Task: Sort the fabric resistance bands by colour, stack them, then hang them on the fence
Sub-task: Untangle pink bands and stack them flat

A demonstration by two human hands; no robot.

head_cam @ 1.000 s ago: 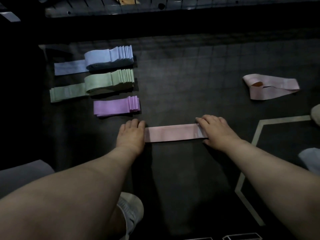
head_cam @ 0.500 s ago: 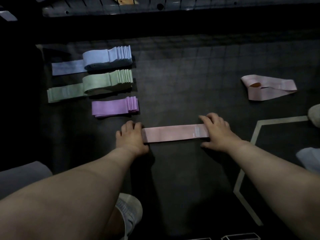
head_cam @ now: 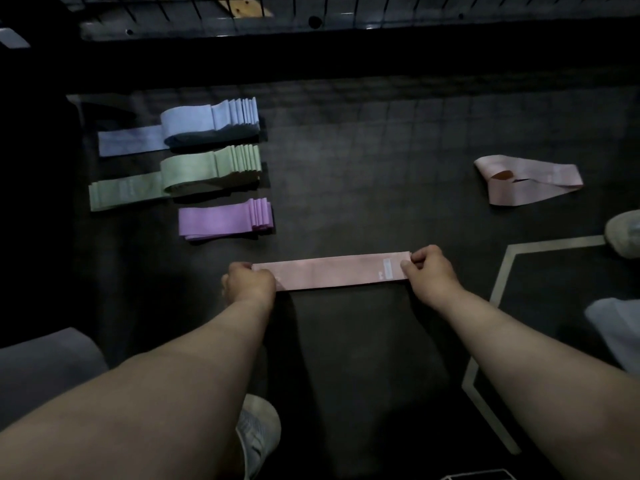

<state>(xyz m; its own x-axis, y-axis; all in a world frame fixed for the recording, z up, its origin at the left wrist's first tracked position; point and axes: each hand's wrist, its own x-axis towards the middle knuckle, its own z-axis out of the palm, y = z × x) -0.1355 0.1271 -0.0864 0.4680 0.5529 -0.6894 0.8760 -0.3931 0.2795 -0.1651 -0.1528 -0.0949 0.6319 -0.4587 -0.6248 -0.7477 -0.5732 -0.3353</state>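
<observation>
Dim floor [head_cam: 363,161] runs up to a wire fence [head_cam: 381,5] at the far edge. Off to the person's left, three sorted piles lie in a column: blue stack [head_cam: 207,121], green stack [head_cam: 207,168], purple stack [head_cam: 221,218], one colour to a row. Nearer the person and a little to the right of the purple one is the pink band [head_cam: 332,273]. The left hand [head_cam: 249,284] pinches one end and the right hand [head_cam: 427,271] the other. The hands are well apart, drawing the loop flat and straight (a slack one would stack badly, I'd guess). Whether it rests on the floor I cannot tell. It looks like the start of a fourth row. A loose pink tangle [head_cam: 530,181] lies well apart to the right, probably next.
</observation>
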